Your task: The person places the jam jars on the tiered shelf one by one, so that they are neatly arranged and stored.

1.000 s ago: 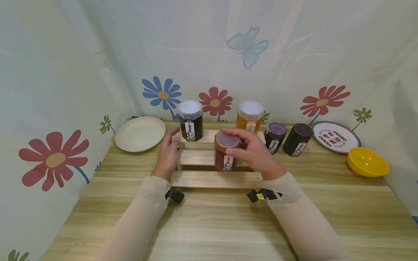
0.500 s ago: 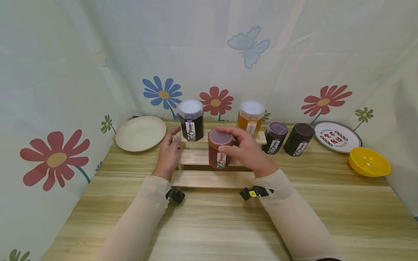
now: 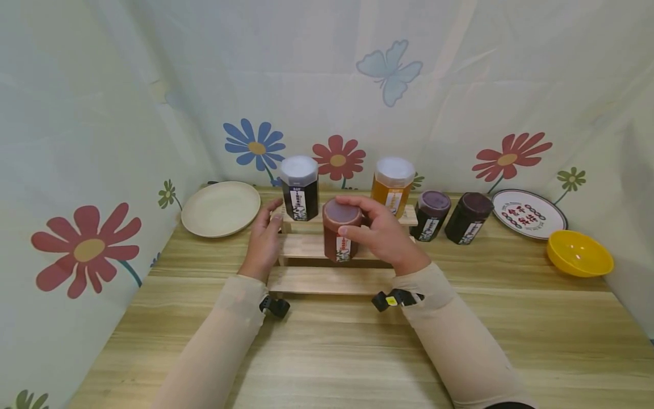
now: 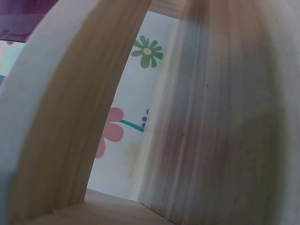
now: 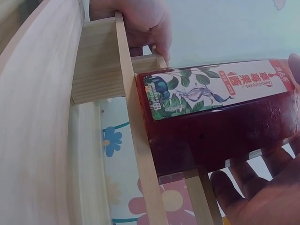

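A wood-grain table (image 3: 327, 352) carries a pale wooden three-step rack (image 3: 332, 282), its left end in the grip of a person's left hand (image 3: 263, 241), fingers curled against the wood, as the right hand (image 3: 388, 236) clamps thumb and fingers around a red hexagonal jar (image 3: 334, 234), upright at the middle step's front edge, with a dark hexagonal jar with a white lid (image 3: 301, 196) and an amber hexagonal jar with a white lid (image 3: 391, 187) behind it on the top step
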Motion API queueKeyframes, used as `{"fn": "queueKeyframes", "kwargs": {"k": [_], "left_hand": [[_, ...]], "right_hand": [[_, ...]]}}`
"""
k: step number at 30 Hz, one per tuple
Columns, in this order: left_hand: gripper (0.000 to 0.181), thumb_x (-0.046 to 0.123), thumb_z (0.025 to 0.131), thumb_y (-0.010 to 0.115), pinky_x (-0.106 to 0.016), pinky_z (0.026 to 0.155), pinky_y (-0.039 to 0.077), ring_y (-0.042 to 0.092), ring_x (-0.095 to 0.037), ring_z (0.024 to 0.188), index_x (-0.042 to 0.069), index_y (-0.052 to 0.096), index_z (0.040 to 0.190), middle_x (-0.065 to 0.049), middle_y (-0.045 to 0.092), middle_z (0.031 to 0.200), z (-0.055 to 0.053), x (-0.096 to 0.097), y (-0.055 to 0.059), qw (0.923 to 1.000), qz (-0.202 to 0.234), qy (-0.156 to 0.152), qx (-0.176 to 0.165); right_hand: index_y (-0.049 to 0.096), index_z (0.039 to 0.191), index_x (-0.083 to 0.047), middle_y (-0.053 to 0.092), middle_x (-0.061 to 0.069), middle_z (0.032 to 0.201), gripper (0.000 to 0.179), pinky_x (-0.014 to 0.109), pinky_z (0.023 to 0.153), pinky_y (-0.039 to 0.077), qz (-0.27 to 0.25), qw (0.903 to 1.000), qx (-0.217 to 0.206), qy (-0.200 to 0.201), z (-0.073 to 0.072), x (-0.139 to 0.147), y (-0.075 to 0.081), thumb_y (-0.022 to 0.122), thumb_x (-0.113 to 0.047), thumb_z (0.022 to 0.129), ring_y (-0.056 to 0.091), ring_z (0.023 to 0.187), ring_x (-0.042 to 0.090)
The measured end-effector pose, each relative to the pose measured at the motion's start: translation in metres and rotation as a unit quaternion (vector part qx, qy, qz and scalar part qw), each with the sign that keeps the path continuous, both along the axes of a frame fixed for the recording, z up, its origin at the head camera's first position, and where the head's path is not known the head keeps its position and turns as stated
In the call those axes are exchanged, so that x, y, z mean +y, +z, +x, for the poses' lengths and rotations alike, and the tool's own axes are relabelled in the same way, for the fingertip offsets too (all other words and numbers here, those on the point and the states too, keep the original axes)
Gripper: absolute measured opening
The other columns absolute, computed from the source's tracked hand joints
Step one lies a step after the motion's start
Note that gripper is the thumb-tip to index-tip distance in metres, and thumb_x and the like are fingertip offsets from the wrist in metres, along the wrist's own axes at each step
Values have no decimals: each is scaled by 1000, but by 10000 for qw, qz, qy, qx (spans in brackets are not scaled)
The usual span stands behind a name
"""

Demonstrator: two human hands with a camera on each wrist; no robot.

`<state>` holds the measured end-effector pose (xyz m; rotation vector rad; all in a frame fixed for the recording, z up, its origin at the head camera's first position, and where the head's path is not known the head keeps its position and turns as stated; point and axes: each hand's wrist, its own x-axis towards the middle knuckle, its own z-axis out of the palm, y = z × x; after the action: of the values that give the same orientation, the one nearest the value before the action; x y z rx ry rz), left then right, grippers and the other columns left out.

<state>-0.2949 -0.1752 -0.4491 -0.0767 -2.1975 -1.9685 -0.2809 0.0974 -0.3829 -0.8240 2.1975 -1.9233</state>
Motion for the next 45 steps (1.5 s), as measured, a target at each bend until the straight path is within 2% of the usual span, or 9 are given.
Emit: {"fn": "queueKeyframes", "kwargs": {"k": [7,12,30,33,38,45], "left_hand": [[47,14,115,35,-47,128,24,27,-27,156,1,40,159,-15,32,170,16,5,23,9999,118,-87,-59],[46,12,114,36,-47,128,22,24,-25,158,0,40,159,-16,33,169,19,7,28,9999,85,-77,-86],[47,13,114,35,-48,129,21,22,-25,159,2,40,159,-17,32,170,18,7,26,10000,24,-33,-86],[47,14,114,35,-48,129,20,22,-25,159,2,40,160,-17,31,170,12,4,19,10000,-18,-27,-85],[47,18,115,35,-47,129,19,22,-22,159,6,40,160,-13,32,171,-2,-1,-1,10000,-20,3,47],[46,21,115,37,-45,130,19,22,-19,159,7,43,159,-8,36,169,-1,0,-4,9997,-96,52,214]], "right_hand": [[56,149,-5,54,16,148,55,34,100,55,-63,10000,56,28,0,-2,-1,72,-3,96,55,128,35],[56,150,-6,54,15,148,56,35,99,55,-62,9999,143,-42,1,-4,-3,72,-3,97,54,128,33],[56,149,-8,54,16,147,57,33,93,58,-44,9990,240,-364,4,-12,-6,75,-5,96,57,124,35],[57,149,-8,54,15,148,57,32,93,58,-82,9990,199,-381,5,-12,-7,75,-5,96,57,124,35],[56,150,-8,54,15,148,58,29,92,57,-160,9992,168,-339,4,-13,-8,75,-5,95,57,123,34],[54,152,-7,52,14,151,60,35,96,57,-183,9997,107,-157,4,-10,-7,73,-2,95,54,128,35]]}}
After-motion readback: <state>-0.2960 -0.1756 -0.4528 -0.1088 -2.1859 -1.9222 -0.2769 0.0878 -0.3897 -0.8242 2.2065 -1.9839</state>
